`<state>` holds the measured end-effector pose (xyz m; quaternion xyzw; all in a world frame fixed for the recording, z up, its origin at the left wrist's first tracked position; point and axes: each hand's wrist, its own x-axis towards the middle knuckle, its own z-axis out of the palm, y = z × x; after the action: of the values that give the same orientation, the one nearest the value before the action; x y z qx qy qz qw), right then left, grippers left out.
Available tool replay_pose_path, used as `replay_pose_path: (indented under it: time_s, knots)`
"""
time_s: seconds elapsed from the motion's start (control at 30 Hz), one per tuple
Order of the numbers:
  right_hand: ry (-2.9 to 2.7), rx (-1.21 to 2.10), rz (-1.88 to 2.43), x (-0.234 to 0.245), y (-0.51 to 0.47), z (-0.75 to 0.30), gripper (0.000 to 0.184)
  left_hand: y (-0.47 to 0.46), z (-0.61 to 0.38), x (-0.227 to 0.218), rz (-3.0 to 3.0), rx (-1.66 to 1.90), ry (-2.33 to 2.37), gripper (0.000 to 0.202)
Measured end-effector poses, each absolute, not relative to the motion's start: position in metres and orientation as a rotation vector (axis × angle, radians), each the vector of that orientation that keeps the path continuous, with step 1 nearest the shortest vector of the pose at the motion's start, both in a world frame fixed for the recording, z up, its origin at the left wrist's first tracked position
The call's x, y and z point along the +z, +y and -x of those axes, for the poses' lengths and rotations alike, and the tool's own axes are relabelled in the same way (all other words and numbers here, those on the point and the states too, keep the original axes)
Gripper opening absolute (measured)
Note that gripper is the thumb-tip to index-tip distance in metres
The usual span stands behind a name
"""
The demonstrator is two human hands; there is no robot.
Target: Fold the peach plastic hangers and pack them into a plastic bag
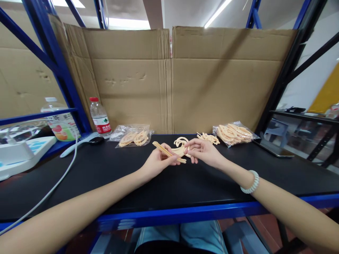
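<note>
My left hand (161,158) is closed round a long, narrow beige piece (167,151), held at a slant above the black table. It looks like wood or plastic, and I cannot tell if it is one piece or several stacked. Close by on the right, my right hand (202,151) has its fingers bent and pinched on a curved beige piece (180,141) with hooked ends. Part of that curved piece is hidden behind the fingers. Just beyond my right hand lies a small heap of thin beige pieces (209,138).
Clear bags of beige pieces lie at the back, one left (134,137) and one right (234,133). A red-capped water bottle (100,118) stands back left, near a white cable (71,160). Cardboard (127,81) walls the back; a dark flat device (275,146) lies right.
</note>
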<state>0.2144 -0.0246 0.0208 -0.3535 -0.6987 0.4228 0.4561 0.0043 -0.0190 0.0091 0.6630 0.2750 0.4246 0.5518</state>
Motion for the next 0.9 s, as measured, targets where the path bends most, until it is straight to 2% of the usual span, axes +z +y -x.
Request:
replay_pose_path:
  time_s: [0.17, 0.33, 0.37, 0.47, 0.5, 0.9]
  knots:
    - [-1.680, 1.088, 0.773, 0.0168, -0.0243, -0.2134, 0.038, -0.0183, -0.0018, 0.0098, -1.606, 1.074, 0.711, 0.037]
    - [-1.685, 1.153, 0.705, 0.0159, -0.0256, -0.2114, 0.069, -0.0179, -0.0017, 0.0106, -1.628, 1.072, 0.741, 0.035]
    - [-1.683, 1.163, 0.711, 0.0156, -0.0256, -0.2109, 0.065, -0.0176, -0.0021, 0.0105, -1.638, 1.083, 0.748, 0.034]
    - [-1.672, 1.184, 0.782, 0.0141, -0.0256, -0.2096, 0.028, -0.0166, -0.0029, 0.0099, -1.690, 1.113, 0.779, 0.029]
    - [-1.666, 1.189, 0.803, 0.0137, -0.0257, -0.2093, 0.022, -0.0164, -0.0031, 0.0096, -1.707, 1.115, 0.788, 0.028]
    - [-1.600, 1.350, 0.896, 0.0123, -0.0257, -0.2098, 0.025, -0.0200, -0.0035, 0.0097, -1.831, 1.113, 0.803, 0.025]
